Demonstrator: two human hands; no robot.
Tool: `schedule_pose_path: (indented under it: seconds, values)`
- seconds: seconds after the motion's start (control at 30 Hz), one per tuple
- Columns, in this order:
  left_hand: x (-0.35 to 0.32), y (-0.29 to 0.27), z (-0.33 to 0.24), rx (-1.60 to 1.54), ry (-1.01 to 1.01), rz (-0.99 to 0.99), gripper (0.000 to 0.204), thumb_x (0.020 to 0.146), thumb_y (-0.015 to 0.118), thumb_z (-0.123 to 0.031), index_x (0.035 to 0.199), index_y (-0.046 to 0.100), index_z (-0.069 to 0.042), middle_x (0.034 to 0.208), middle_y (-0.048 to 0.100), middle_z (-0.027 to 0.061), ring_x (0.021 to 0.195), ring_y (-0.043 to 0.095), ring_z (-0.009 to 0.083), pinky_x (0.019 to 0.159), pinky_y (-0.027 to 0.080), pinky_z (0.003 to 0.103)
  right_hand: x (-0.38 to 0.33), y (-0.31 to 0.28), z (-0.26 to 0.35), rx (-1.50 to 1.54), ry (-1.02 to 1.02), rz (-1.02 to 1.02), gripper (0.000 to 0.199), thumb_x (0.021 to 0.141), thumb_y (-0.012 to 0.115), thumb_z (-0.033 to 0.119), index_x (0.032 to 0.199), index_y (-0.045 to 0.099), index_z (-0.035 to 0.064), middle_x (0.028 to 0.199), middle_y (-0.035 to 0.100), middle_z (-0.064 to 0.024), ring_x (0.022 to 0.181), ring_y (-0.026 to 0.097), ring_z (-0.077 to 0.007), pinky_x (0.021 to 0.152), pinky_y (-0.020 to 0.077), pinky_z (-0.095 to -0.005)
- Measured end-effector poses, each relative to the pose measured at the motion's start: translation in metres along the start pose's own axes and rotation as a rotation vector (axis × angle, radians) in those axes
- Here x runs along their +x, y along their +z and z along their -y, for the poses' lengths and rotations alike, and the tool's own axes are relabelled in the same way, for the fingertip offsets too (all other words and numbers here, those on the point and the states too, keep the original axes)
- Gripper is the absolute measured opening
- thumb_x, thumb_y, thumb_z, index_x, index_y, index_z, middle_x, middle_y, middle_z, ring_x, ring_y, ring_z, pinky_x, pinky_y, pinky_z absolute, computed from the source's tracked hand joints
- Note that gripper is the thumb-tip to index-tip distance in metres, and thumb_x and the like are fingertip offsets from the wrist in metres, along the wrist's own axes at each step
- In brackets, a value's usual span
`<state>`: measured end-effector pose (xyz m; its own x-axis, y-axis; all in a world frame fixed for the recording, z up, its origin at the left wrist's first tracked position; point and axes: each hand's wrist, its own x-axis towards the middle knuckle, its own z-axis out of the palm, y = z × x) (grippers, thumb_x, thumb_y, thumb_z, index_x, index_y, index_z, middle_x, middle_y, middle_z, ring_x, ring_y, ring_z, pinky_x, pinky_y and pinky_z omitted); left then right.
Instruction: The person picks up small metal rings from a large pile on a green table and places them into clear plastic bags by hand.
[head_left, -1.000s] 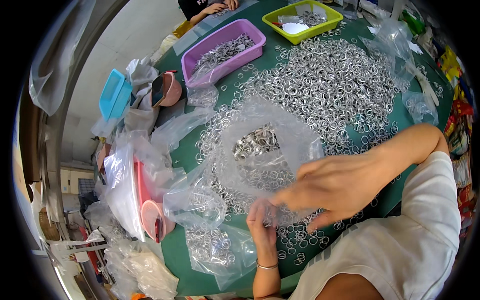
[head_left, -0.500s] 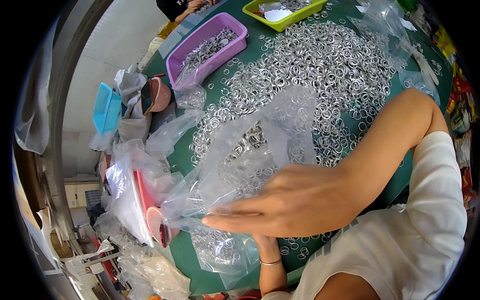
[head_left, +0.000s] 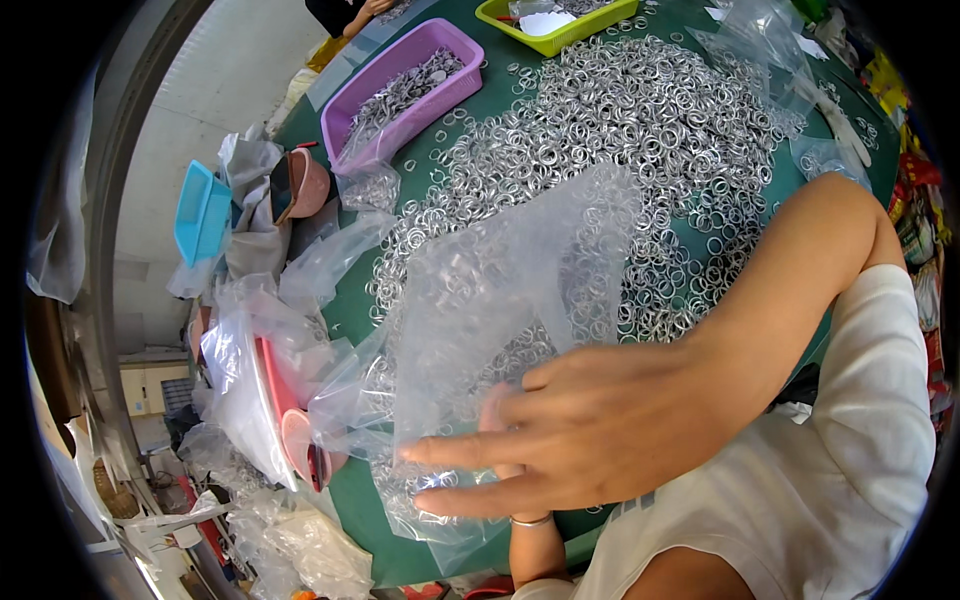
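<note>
My right hand [head_left: 600, 430] stretches across the front of the green table, palm down, with its fingers spread over a clear plastic bag [head_left: 470, 290]. The bag lies limp over metal rings, which show through it. Only the wrist of my left hand [head_left: 534, 550], with a bracelet, is plain below the right hand; most of its fingers are hidden behind that hand. A large heap of silvery metal rings [head_left: 650, 120] spreads just beyond the bag. Nearer the front edge, more rings show through clear plastic [head_left: 400, 505] beside my right fingertips.
A purple basket [head_left: 468, 90] and a yellow-green basket [head_left: 575, 38] with metal pieces stand at the far side. Pink scissors-like handles [head_left: 298, 440] and crumpled plastic bags [head_left: 235, 350] crowd the left edge, near a blue basket [head_left: 200, 215]. A person's arm [head_left: 365, 18] shows beyond.
My right hand has moved slightly toward me and its fingers have spread apart. The bag's opening over the rings has fallen closed, and the film now lies flatter and wider.
</note>
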<state>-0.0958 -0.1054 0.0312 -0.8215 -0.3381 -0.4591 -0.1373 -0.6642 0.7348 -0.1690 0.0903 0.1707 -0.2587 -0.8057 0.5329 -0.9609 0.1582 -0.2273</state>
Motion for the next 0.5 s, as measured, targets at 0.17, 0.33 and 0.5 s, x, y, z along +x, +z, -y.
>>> schedule_pose_path:
  seconds: [0.17,0.33,0.5]
  values:
    - [0.001,-0.006,0.010,0.075,-0.068,0.093,0.027,0.091,0.052,-0.018,0.110,0.056,0.000,0.103,0.058,0.0068,0.083,0.059,0.0148,0.067,0.050,0.025,0.000,-0.003,-0.003,0.095,0.023,-0.022,0.049,0.083,0.050,0.015,0.129,0.042,0.0034,0.127,0.047,-0.0129,0.080,0.055,-0.0164,0.063,0.0447,-0.0254]
    - [0.013,-0.013,0.013,0.182,-0.136,0.289,0.027,0.091,0.052,-0.018,0.110,0.056,0.000,0.102,0.058,0.0065,0.082,0.059,0.0146,0.065,0.050,0.024,-0.001,-0.025,-0.008,0.304,-0.017,0.168,0.032,0.079,0.056,0.020,0.104,0.055,0.0002,0.102,0.055,-0.0084,0.087,0.053,-0.0196,0.074,0.0409,-0.0307]
    - [0.011,-0.007,0.008,0.156,-0.109,0.242,0.028,0.089,0.055,-0.019,0.109,0.056,0.000,0.097,0.057,0.0049,0.076,0.056,0.0130,0.058,0.047,0.022,-0.012,-0.030,-0.010,0.014,0.051,0.315,0.027,0.074,0.061,0.020,0.093,0.056,0.0022,0.090,0.055,-0.0082,0.090,0.052,-0.0234,0.077,0.0401,-0.0340]
